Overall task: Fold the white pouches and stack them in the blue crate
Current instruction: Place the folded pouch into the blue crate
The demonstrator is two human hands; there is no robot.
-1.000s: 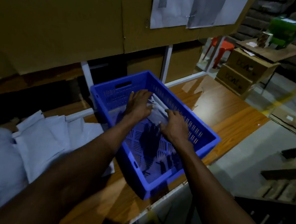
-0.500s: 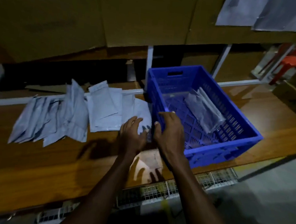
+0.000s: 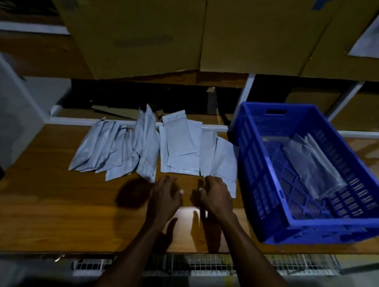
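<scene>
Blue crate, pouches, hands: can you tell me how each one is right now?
blue crate: upright on the table, a few folded pouches inside.
folded pouches: lying in the crate, toward its right wall.
unfolded pouches: spread flat, overlapping, left of the crate.
left hand: open, holding nothing.
right hand: open, fingertips at the nearest pouch's edge.

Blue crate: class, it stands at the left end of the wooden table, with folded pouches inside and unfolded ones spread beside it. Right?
Not quite. The head view shows the blue crate at the right end of the wooden table. Folded pouches lie inside; unfolded ones are spread beside it.
</scene>
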